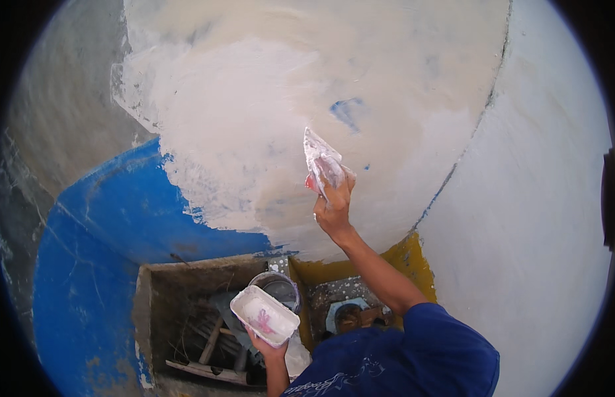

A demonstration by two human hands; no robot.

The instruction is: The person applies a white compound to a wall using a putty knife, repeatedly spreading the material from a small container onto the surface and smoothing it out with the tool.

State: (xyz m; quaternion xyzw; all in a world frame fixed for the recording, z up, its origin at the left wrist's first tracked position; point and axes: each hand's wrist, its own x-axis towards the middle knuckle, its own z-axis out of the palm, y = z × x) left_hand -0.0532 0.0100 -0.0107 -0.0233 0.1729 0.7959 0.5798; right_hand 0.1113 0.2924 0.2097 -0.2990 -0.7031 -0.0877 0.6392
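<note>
My right hand (333,202) is closed round a putty-smeared scraper (319,149), raised at the wall in the middle of the view. White putty coats the scraper's blade, and a bit of red shows beside my fingers. The blade lies against or close to the wall (221,99); I cannot tell which. Low in the view, my left hand (268,345) grips a white rectangular tub (280,326) from below. White putty with a pinkish patch lies inside it. A small blue patch (348,114) shows through the pale coat right of the blade.
Blue paint (122,205) covers the lower left wall, with bare grey plaster above it. Below is a concrete-walled basin (143,298) with wood scraps (211,341). A round bucket (284,284) stands behind the tub. A cracked corner line (446,175) borders the right wall (526,218).
</note>
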